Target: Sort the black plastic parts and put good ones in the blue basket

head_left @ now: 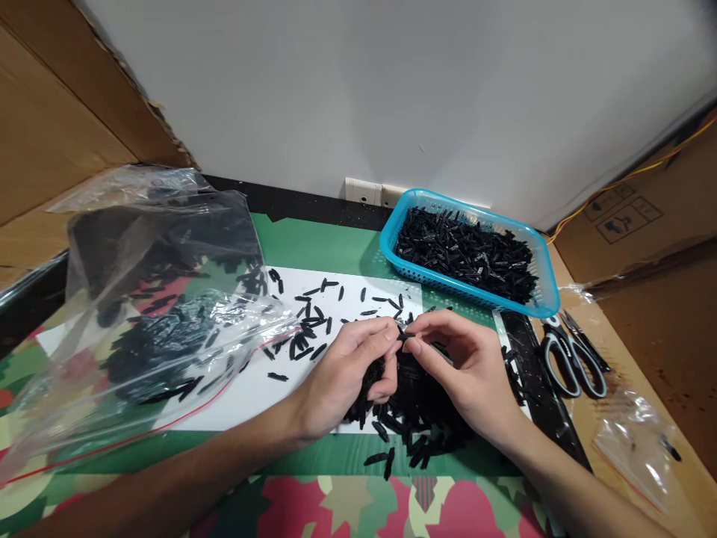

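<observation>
Fingertips of my left hand (355, 366) and my right hand (464, 362) meet over the white sheet (224, 407), both closed in a pinch. Between them is a small black strip (405, 337), partly covered by the fingers. My left hand's lower fingers curl inward; whether they hold more strips I cannot tell. Beneath the hands lies a dark pile of similar black pieces (417, 407), partly hidden by them. Several loose black pieces (302, 336) are scattered on the sheet to the left.
A blue perforated basket (552, 299) full of black pieces stands at the back right. On the left lies a clear zip bag (184, 321) with black pieces inside. Scissors (568, 362) and a small plastic bag (632, 448) lie at right. Cardboard (632, 217) and a wall (392, 97) border the table.
</observation>
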A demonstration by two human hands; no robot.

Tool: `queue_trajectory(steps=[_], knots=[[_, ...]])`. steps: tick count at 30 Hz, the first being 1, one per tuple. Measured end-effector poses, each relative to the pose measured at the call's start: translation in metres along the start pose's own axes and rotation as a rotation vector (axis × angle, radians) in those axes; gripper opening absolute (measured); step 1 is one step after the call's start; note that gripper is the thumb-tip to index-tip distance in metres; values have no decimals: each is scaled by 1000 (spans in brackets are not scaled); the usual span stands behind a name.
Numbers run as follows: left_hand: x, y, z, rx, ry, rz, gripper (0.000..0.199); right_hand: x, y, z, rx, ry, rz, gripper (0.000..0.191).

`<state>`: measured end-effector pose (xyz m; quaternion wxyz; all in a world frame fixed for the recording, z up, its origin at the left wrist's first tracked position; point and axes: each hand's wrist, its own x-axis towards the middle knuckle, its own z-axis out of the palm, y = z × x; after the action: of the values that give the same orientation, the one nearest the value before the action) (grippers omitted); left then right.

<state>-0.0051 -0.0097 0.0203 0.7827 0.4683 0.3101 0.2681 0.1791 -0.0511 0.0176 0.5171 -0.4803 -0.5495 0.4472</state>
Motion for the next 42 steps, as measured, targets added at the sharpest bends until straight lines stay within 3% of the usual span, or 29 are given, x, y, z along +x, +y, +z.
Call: queue_trajectory(steps=[7,29,42], knots=[[-1,3,1,-69,2,-8,38,-1,-1,-1,9,9,-24,8],[-5,2,1,6,-31,48,37,-5,-2,-2,16,0,-127,18],[-3,1,2,30,-21,46,39,-4,-1,-1,-32,15,-79,10]])
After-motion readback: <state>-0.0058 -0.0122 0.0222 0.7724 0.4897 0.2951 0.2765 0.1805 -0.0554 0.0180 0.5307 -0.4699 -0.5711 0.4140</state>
